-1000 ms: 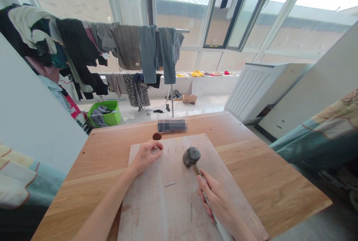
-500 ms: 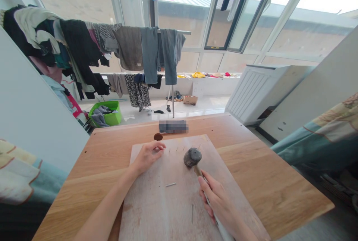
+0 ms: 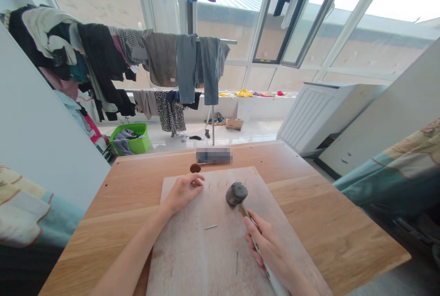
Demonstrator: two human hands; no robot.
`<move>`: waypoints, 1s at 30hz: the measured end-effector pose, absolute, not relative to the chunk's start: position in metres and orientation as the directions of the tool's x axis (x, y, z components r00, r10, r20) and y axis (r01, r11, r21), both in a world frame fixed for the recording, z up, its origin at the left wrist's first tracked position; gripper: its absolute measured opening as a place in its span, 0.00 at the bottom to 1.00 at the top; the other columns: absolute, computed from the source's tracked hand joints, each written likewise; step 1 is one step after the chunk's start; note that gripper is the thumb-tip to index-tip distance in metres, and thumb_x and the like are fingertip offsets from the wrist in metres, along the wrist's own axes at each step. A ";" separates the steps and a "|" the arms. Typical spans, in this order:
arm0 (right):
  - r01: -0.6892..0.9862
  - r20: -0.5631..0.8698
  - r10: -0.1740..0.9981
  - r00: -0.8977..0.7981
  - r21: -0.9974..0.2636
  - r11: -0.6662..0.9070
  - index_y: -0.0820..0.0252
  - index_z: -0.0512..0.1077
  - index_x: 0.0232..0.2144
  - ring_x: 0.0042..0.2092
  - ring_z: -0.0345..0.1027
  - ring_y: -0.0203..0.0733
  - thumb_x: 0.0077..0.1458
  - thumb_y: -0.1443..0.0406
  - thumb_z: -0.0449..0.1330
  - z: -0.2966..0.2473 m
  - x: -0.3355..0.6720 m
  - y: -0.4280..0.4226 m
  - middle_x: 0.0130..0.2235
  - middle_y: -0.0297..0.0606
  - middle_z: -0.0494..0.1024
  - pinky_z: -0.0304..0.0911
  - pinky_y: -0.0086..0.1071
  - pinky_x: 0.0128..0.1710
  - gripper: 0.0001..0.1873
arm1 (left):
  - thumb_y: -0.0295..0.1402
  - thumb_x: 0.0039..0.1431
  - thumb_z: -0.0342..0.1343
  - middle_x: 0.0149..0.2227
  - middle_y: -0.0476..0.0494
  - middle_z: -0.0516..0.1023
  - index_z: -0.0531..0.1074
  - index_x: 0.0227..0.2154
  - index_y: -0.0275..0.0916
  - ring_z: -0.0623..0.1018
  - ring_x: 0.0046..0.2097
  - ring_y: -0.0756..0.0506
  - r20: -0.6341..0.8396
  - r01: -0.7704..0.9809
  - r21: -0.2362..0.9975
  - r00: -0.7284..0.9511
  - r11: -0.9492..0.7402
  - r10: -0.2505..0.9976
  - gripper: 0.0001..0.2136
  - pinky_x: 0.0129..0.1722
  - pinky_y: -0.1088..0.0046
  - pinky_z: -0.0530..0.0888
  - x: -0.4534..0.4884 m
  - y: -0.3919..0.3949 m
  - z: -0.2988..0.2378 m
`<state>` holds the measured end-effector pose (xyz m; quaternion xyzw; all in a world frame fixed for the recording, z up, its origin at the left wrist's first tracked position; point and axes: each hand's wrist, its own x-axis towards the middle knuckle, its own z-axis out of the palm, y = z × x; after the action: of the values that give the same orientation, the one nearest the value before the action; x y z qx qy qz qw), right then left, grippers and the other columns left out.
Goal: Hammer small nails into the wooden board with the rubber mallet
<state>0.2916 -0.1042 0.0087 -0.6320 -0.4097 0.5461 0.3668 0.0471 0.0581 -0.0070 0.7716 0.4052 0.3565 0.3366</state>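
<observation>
My right hand (image 3: 266, 241) is wrapped round the light handle of a mallet (image 3: 236, 194). Its dark, rounded head hovers over or rests on a pale wooden board (image 3: 185, 250); I cannot tell which. At the board's far left, my left hand (image 3: 185, 190) is closed in a pinch, thumb against fingers, and whatever is between the tips is too small to make out. Just right of those fingertips, several thin nails (image 3: 218, 183) stand upright in a row, running behind the mallet head. Two loose nails lie nearer me: one nail (image 3: 210, 227) mid-board, another nail (image 3: 237, 262) by my right hand.
Under the board is a wooden table (image 3: 326, 213) with a round dark hole (image 3: 195, 168) and a blurred grey object (image 3: 214, 156) near its far edge. Beyond are a laundry-hung drying rack (image 3: 228, 41), a green basket (image 3: 139, 142) and a white ribbed appliance (image 3: 305, 108).
The view has shifted very slightly. Both hands and the mallet keep almost the same places, with my left fingertips still pinched beside the row of nails.
</observation>
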 end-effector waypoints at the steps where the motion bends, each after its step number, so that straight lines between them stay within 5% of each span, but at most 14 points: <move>1: 0.115 -0.386 0.921 0.058 -0.914 -0.390 0.59 0.66 0.53 0.14 0.52 0.26 0.62 0.44 0.55 0.010 0.291 -0.103 0.23 0.20 0.64 0.51 0.17 0.07 0.28 | 0.30 0.57 0.59 0.33 0.48 0.83 0.77 0.41 0.41 0.81 0.37 0.46 0.268 0.379 0.818 0.414 -0.433 0.870 0.09 0.43 0.71 0.75 0.047 0.058 -0.007; 9: 0.090 -0.230 0.972 -0.050 -0.970 -0.225 0.57 0.69 0.51 0.14 0.52 0.25 0.64 0.45 0.56 0.060 0.273 -0.070 0.23 0.20 0.64 0.52 0.17 0.08 0.25 | 0.30 0.56 0.61 0.33 0.49 0.85 0.75 0.49 0.40 0.82 0.37 0.45 0.233 0.378 0.840 0.396 -0.389 0.888 0.16 0.46 0.69 0.75 0.048 0.059 -0.008; 16: 0.028 0.112 0.988 -0.110 -0.993 0.116 0.54 0.69 0.58 0.14 0.52 0.24 0.69 0.48 0.53 0.127 0.254 -0.060 0.25 0.20 0.62 0.51 0.17 0.10 0.23 | 0.30 0.56 0.62 0.34 0.48 0.86 0.75 0.52 0.39 0.83 0.39 0.44 0.220 0.388 0.842 0.386 -0.374 0.896 0.19 0.49 0.67 0.75 0.046 0.059 -0.008; 24: 0.144 -0.119 0.978 -0.169 -0.985 -0.095 0.58 0.72 0.45 0.12 0.51 0.27 0.66 0.49 0.56 0.042 0.240 -0.044 0.20 0.19 0.62 0.50 0.19 0.06 0.19 | 0.27 0.55 0.60 0.31 0.49 0.84 0.77 0.38 0.39 0.81 0.34 0.46 0.272 0.377 0.824 0.391 -0.423 0.879 0.07 0.38 0.72 0.74 0.049 0.058 -0.004; 30: 0.077 -0.065 0.995 -0.082 -0.995 -0.058 0.54 0.68 0.53 0.14 0.52 0.25 0.69 0.48 0.51 0.066 0.252 -0.049 0.23 0.18 0.61 0.51 0.17 0.09 0.21 | 0.29 0.58 0.60 0.35 0.49 0.84 0.72 0.53 0.41 0.82 0.39 0.45 0.228 0.360 0.848 0.416 -0.390 0.880 0.19 0.47 0.68 0.76 0.049 0.058 -0.008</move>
<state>0.2521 -0.0492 0.0655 -0.5117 -0.5234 0.5170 0.4437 0.0485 0.0576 -0.0080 0.7558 0.4102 0.3518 0.3698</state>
